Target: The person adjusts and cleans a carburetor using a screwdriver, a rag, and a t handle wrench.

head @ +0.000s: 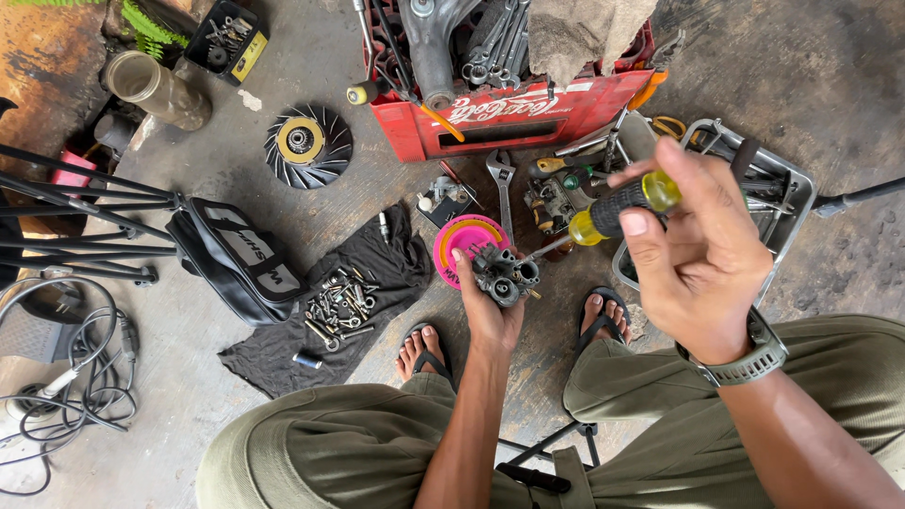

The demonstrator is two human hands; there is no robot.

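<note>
A red plastic crate [509, 118] with white lettering on its side is set on the floor well beyond the left hand [488, 311] and up-left of the right hand [698, 254]. A small black rectangular tray [226, 36] bearing a yellow label is seen far up-left of both hands. A black bag [240, 259] printed with a grey-and-white panel is laid well left of the left hand.

crate [509, 118] behind carburetor [504, 273] | bolts [337, 306] on cloth [283, 353] (left) | tray [792, 212] right
</note>
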